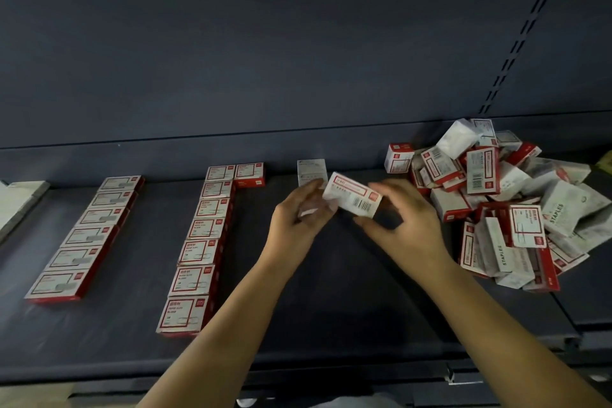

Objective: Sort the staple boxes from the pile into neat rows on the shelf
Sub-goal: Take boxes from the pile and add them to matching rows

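A white and red staple box (352, 195) is held above the dark shelf (331, 291) between both hands. My left hand (298, 219) pinches its left end, and another pale box edge shows under those fingers. My right hand (402, 219) curls round its right end. A loose pile of staple boxes (496, 202) lies at the right. Two neat rows of boxes run front to back: one at the left (89, 235) and one in the middle (202, 242). One box (250, 174) sits beside the middle row's far end, and a single white box (311, 170) stands behind my hands.
The shelf's back panel (298, 60) rises behind everything, with a slotted upright (516, 53) at the right. A pale flat item (20, 202) lies at the far left edge. The shelf's front lip (331, 371) runs below my forearms.
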`<state>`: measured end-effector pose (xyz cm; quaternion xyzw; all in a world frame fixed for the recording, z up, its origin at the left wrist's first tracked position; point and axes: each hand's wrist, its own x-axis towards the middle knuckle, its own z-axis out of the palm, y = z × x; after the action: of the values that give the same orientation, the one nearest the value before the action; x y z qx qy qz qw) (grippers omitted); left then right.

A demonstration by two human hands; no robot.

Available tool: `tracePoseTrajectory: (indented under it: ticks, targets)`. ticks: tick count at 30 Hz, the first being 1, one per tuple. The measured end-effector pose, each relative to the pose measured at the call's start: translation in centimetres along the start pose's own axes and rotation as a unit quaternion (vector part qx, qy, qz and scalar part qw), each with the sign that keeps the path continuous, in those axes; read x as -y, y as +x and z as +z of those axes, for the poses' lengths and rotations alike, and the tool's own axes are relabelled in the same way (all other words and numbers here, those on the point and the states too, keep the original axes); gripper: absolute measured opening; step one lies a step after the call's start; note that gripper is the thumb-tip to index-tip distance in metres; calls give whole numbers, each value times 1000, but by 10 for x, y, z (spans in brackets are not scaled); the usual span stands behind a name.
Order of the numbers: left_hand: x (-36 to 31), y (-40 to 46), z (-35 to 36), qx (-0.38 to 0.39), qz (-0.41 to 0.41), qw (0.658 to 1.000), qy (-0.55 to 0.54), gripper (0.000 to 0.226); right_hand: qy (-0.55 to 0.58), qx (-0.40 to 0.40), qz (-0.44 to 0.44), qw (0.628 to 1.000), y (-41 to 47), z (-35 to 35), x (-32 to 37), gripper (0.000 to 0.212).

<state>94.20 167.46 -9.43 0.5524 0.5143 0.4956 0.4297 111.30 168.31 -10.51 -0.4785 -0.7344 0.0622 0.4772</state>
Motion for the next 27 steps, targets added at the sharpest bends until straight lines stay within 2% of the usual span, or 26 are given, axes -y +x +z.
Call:
tracePoseTrajectory:
  ticks: [2,5,10,14,18,21,24,27]
  targets:
    - [-3,-8,0,21,-52,995,-87,24,4,23,-17,1000,-5,-1,7,46]
    - [-6,-17,-3,22,-79,987,-141,16,10,38,-31,999,-9,-1,13,48]
    - [-11,-22,-8,-6,-95,973,-210,31,60,10,-52,997,-10,5,21,47]
    - [-14,-30,-6,-93,-76,962,-246,17,31,-47,-55,997,-10,16,32,34]
    - [-7,-38,-3,-158,-6,980,-118,2,110,16,-9,994,-18,32,58,39]
    - [-3,-41,-5,-185,26,981,-60,16,211,63,88,972,-21,38,79,44]
    - [-1,-45,-7,-183,105,977,36,28,271,52,142,951,-19,41,91,40]
    - [5,-44,-15,-156,192,960,131,32,361,15,209,909,-14,45,92,28]
